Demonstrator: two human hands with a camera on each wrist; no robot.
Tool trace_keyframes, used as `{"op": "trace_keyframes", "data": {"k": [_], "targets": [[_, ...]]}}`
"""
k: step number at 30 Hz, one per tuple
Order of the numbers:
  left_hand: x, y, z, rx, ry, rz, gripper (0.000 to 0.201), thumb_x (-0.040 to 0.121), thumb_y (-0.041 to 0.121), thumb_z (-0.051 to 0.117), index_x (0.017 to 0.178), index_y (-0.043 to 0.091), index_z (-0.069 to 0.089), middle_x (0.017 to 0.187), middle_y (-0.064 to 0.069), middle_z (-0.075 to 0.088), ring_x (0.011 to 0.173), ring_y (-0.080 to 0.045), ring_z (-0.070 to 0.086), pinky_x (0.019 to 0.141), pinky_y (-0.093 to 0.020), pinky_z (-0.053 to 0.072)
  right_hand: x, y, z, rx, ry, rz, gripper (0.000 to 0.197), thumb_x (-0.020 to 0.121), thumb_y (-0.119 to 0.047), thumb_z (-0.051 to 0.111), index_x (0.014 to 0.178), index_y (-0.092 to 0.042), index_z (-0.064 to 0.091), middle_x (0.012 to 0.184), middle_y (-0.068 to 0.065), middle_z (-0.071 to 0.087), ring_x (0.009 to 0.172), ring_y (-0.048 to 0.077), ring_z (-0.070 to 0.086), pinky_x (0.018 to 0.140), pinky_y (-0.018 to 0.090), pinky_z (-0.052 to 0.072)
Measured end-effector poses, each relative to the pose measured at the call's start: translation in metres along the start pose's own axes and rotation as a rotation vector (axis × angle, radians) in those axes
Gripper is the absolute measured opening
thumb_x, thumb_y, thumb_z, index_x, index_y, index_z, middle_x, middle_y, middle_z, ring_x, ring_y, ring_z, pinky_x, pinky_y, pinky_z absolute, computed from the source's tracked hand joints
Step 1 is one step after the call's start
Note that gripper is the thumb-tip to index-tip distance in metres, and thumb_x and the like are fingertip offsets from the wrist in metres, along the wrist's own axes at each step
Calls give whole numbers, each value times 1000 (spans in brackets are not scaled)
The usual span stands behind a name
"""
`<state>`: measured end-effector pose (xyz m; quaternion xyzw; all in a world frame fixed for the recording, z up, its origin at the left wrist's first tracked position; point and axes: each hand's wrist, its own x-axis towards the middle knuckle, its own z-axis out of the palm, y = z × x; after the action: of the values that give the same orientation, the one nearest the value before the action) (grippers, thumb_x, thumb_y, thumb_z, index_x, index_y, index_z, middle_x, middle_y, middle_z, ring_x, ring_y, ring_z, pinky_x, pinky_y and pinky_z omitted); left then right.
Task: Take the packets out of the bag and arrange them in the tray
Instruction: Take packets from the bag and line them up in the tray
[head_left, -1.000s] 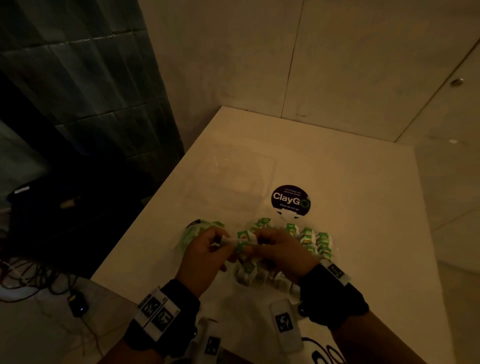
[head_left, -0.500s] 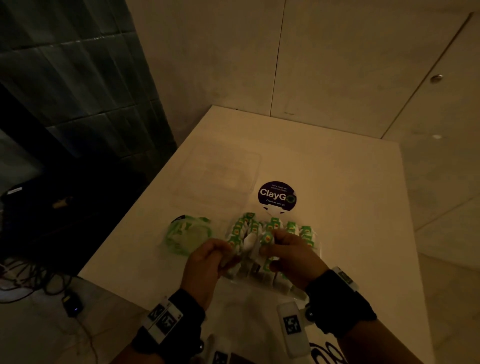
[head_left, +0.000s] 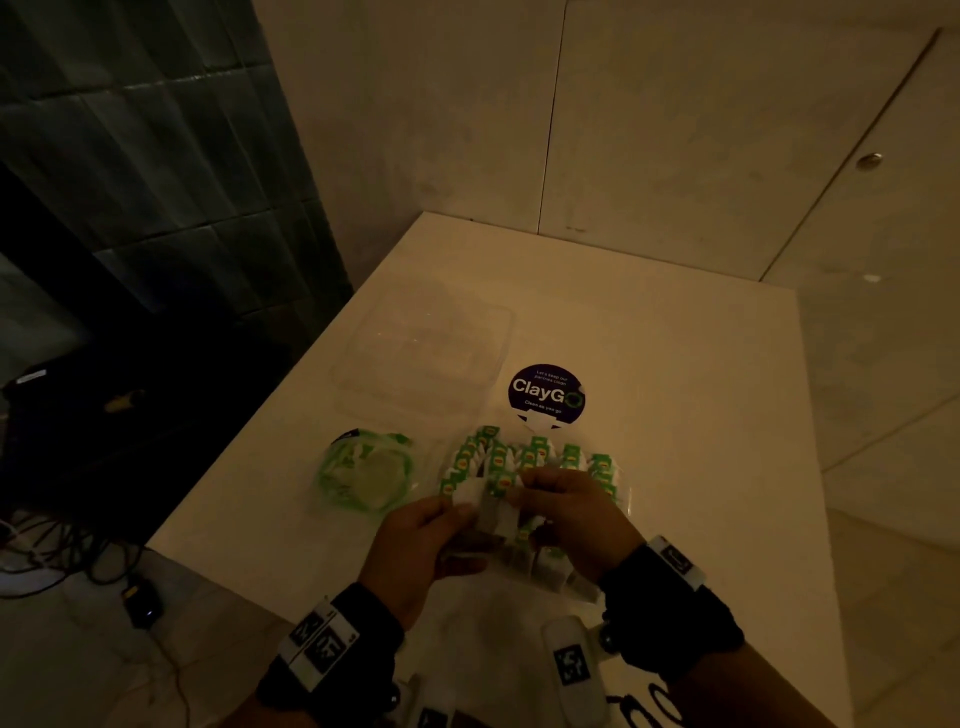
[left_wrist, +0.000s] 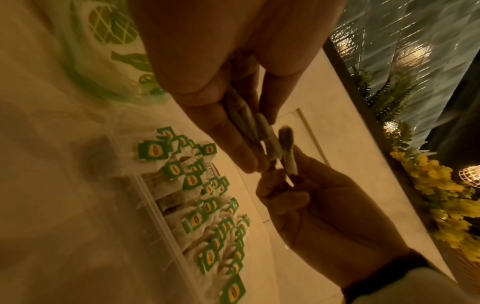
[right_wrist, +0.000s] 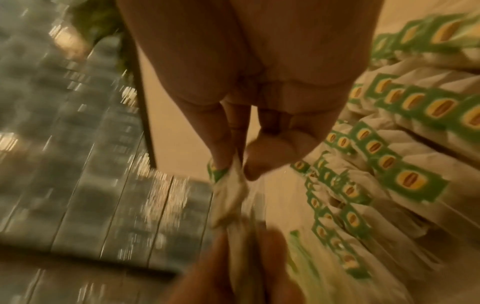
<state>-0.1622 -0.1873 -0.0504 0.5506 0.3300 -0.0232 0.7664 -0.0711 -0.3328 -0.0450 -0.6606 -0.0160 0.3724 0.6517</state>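
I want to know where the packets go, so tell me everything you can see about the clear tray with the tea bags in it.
The tray is clear, shallow plastic, lying flat near the front edge of the white table, just this side of the round ClayGo sticker. Rows of tea bags with green and yellow tags stand packed inside. The left hand and right hand hold bags above its near end.

Small white paper tea packets with green-and-yellow tags (head_left: 524, 460) lie in overlapping rows on the table. A crumpled green-printed clear plastic bag (head_left: 366, 475) lies just left. A clear shallow plastic tray (head_left: 498, 338) sits beyond.
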Motion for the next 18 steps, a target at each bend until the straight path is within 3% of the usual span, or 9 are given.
{"op": "trace_keyframes", "data": {"k": [3, 6, 10, 14, 18], "targets": [[3, 0, -9, 12, 89, 34, 15, 92, 6, 55, 84, 2, 68, 79, -16, 71, 76, -34, 70, 62, -39, 59, 2, 0, -17, 78, 118, 9, 14, 85, 3, 60, 74, -6, 59, 59, 4, 52, 49, 13, 50, 44, 24, 35], [6, 2, -19, -2, 155, 62, 18, 92, 6, 54, 82, 3, 68, 84, -18, 70, 82, -38, 68, 71, -47, 59, 4, 5, -31, -102, 170, 42, 15, 83, 6, 60, 76, -7, 60, 61, 5, 57, 52, 18, 56, 48, 29, 45], [8, 2, -27, -29, 190, 74, 24, 92, 4, 54, 73, 7, 70, 71, -8, 72, 69, -25, 69, 58, -36, 59, 11, 22, -19, -424, 66, 192, 6, 87, -8, 61, 83, -7, 66, 69, 7, 66, 59, 17, 65, 55, 26, 55], [11, 3, -32, -21, 221, 100, 21, 92, 4, 54, 77, 4, 69, 71, -7, 70, 73, -24, 65, 65, -40, 59, 24, 37, 4, -446, 78, 236, 11, 88, -15, 64, 86, -6, 71, 66, 10, 64, 52, 18, 59, 51, 29, 56], [11, 5, -36, -17, 237, 117, 22, 91, 4, 55, 73, 4, 66, 73, -10, 62, 70, -20, 60, 63, -37, 59, 36, 40, 20, -570, 17, 257, 21, 90, -23, 61, 89, -5, 72, 62, 4, 61, 51, 17, 57, 53, 30, 55]]}}
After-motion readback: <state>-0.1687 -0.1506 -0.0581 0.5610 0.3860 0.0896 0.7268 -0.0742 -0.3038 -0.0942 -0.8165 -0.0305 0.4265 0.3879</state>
